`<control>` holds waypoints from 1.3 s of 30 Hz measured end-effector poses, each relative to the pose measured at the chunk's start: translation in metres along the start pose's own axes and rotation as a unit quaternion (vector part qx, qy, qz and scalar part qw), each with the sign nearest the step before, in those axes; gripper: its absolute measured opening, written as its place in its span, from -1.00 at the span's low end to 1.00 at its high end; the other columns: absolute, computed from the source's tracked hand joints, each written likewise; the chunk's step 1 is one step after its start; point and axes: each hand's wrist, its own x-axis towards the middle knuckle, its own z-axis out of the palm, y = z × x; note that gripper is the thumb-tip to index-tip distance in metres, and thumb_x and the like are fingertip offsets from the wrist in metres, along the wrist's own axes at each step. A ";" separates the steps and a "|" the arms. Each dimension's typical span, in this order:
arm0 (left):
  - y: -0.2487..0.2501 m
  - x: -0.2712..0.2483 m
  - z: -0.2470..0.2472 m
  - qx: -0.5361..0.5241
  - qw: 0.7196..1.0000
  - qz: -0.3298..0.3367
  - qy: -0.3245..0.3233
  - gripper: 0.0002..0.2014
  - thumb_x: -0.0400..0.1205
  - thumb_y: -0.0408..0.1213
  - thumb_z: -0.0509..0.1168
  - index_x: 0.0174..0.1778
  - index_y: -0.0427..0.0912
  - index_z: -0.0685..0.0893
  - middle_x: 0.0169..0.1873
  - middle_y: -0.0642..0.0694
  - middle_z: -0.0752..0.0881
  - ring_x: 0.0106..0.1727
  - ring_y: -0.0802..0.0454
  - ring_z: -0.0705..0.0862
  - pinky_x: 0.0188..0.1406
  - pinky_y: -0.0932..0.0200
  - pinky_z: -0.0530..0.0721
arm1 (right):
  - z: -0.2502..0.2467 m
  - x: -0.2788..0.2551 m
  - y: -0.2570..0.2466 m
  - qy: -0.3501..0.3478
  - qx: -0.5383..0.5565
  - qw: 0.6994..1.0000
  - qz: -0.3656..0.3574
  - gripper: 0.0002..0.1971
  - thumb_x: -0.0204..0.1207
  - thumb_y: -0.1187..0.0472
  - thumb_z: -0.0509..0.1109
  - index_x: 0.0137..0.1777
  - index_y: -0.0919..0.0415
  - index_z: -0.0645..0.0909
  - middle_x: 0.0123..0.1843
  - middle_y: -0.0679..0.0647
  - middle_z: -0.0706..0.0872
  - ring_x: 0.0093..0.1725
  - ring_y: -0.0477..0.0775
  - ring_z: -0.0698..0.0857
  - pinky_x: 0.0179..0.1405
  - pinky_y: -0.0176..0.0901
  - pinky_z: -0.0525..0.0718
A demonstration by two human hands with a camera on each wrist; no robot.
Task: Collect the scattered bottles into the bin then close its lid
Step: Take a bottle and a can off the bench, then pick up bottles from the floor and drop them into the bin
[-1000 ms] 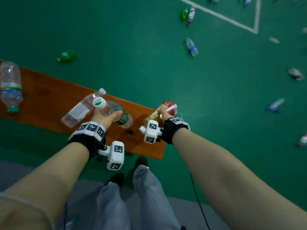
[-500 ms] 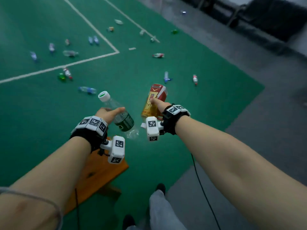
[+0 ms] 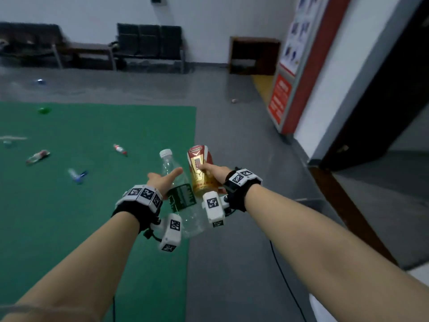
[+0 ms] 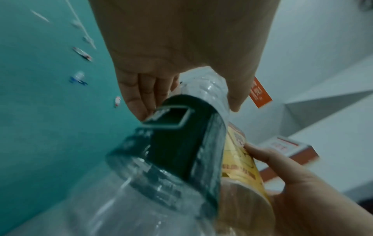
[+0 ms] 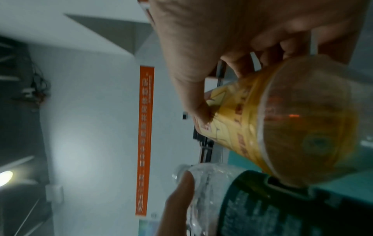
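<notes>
Scattered bottles (image 3: 37,156) lie on the green mat (image 3: 92,126).

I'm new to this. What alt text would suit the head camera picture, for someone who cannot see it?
Seen from above, the left hand holds a clear bottle and the right hand a red-and-gold bottle. More bottles lie on a green mat.

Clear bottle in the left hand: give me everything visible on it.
The clear bottle is see-through plastic with a white cap and a dark green label round its middle; it looks empty. The left hand holds it off the floor in a grip above the label, cap pointing up and away. Its side touches the yellow bottle held by the right hand.
</notes>
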 end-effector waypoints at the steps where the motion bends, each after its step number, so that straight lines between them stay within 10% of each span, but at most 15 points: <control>1: 0.018 0.007 0.035 0.018 0.999 0.008 -0.026 -0.02 0.35 0.34 0.37 0.44 -0.34 0.25 0.10 -0.29 0.64 -0.04 -0.14 0.72 -0.01 -0.06 0.73 | -0.034 0.002 0.013 0.013 0.013 1.000 0.010 -0.50 0.50 -0.08 0.43 0.29 0.26 0.55 -0.15 0.06 0.70 -0.28 -0.01 0.67 -0.32 -0.24 0.63; 6: 0.099 0.012 0.225 0.115 0.980 0.054 -0.153 0.14 0.23 0.54 0.24 0.53 -0.27 0.25 0.32 -0.32 0.57 0.23 -0.28 0.63 0.25 -0.24 0.60 | -0.205 0.018 0.086 0.099 0.085 0.989 0.075 -0.59 0.48 -0.09 0.44 0.14 0.20 0.54 -0.20 0.05 0.68 -0.27 -0.01 0.65 -0.37 -0.22 0.54; 11: 0.145 0.003 0.392 0.163 0.960 0.057 -0.221 -0.04 0.42 0.39 0.25 0.56 -0.25 0.22 0.39 -0.31 0.50 0.34 -0.28 0.56 0.33 -0.21 0.54 | -0.338 0.047 0.155 0.168 0.189 0.962 0.106 -0.43 0.36 -0.11 0.53 0.26 0.26 0.62 -0.12 0.13 0.78 -0.19 0.12 0.74 0.13 0.04 0.71; 14: 0.155 0.006 0.461 0.188 0.937 0.025 -0.294 0.13 0.13 0.37 0.39 0.55 -0.17 0.22 0.32 -0.31 0.54 0.26 -0.30 0.61 0.28 -0.24 0.58 | -0.391 0.057 0.192 0.186 0.249 0.941 0.135 -0.53 0.39 -0.04 0.53 0.19 0.24 0.62 -0.13 0.15 0.79 -0.17 0.15 0.76 0.05 0.04 0.71; 21: 0.189 0.038 0.584 0.328 0.877 0.062 -0.345 -0.22 0.40 0.02 0.41 0.45 -0.20 0.26 0.18 -0.25 0.61 0.13 -0.20 0.66 0.22 -0.17 0.64 | -0.486 0.077 0.263 0.243 0.335 0.888 0.201 -0.38 0.35 -0.17 0.51 0.32 0.16 0.55 0.11 0.13 0.76 0.01 0.11 0.74 -0.24 -0.16 0.58; 29: 0.223 0.103 0.722 0.429 0.807 0.118 -0.389 -0.13 0.46 0.09 0.42 0.53 -0.30 0.19 0.28 -0.28 0.55 0.25 -0.21 0.59 0.19 0.00 0.57 | -0.579 0.137 0.303 0.314 0.397 0.826 0.248 -0.69 0.50 -0.02 0.46 0.07 0.17 0.54 -0.14 0.07 0.69 -0.20 0.01 0.66 -0.35 -0.20 0.52; 33: 0.252 0.141 0.766 0.498 0.755 0.111 -0.412 -0.08 0.49 0.13 0.39 0.60 -0.28 0.11 0.49 -0.29 0.40 0.43 -0.24 0.47 0.10 0.08 0.43 | -0.615 0.199 0.324 0.330 0.378 0.803 0.321 -0.25 0.12 -0.15 0.61 0.31 0.12 0.56 0.04 0.10 0.70 -0.04 0.15 0.70 -0.29 -0.09 0.68; 37: 0.260 0.223 0.837 0.563 0.705 0.138 -0.409 0.19 -0.05 0.54 0.33 0.39 -0.22 0.46 0.32 -0.31 0.59 0.22 -0.32 0.61 0.23 -0.12 0.58 | -0.646 0.214 0.297 0.359 0.389 0.783 0.326 -0.79 0.57 0.04 0.34 -0.05 0.20 0.58 -0.09 0.14 0.61 -0.04 0.14 0.67 -0.22 -0.14 0.56; 39: 0.259 0.251 0.860 0.563 0.694 0.139 -0.427 0.01 0.05 0.44 0.31 0.30 -0.21 0.57 0.19 -0.28 0.67 0.12 -0.28 0.67 0.14 -0.19 0.66 | -0.654 0.219 0.289 0.369 0.387 0.775 0.338 -0.82 0.61 0.10 0.30 -0.08 0.22 0.56 -0.09 0.15 0.62 -0.07 0.16 0.69 -0.29 -0.16 0.53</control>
